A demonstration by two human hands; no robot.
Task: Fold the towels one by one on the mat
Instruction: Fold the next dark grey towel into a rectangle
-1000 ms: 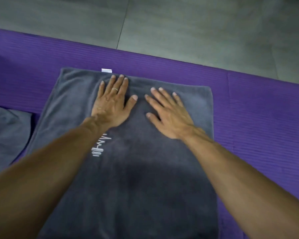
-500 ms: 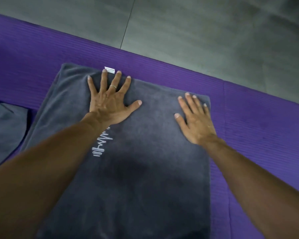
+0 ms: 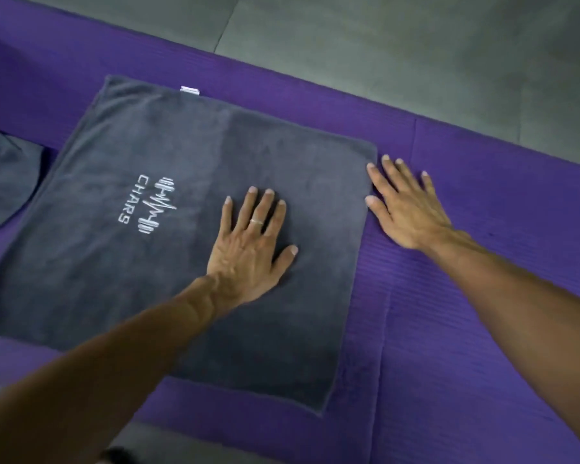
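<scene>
Now the dark grey towel (image 3: 168, 262) lies flat on the purple mat (image 3: 482, 296), already folded into a broad rectangle with its edges fairly well lined up and its pale logo facing up. A small white tag (image 3: 190, 90) sticks out at its far edge. The left hand (image 3: 248, 249) rests palm down on the right half of the towel, fingers straight and spread, gripping nothing; it looks to be pressing or smoothing the cloth. The right hand (image 3: 409, 209) lies flat on the mat just beside the towel's right edge, its fingers straight, with the thumb and forefinger touching or almost touching that edge; it has no hold on anything that I can see.

As a judgement, this towel is partway through: at least one fold appears done, and it is probably due another fold, likely starting from the right edge where the right hand waits. At the left border another piece of grey cloth (image 3: 4, 182) lies rumpled on the mat, probably a further towel. No finished stack shows in view, so much of the task seems left.
</scene>
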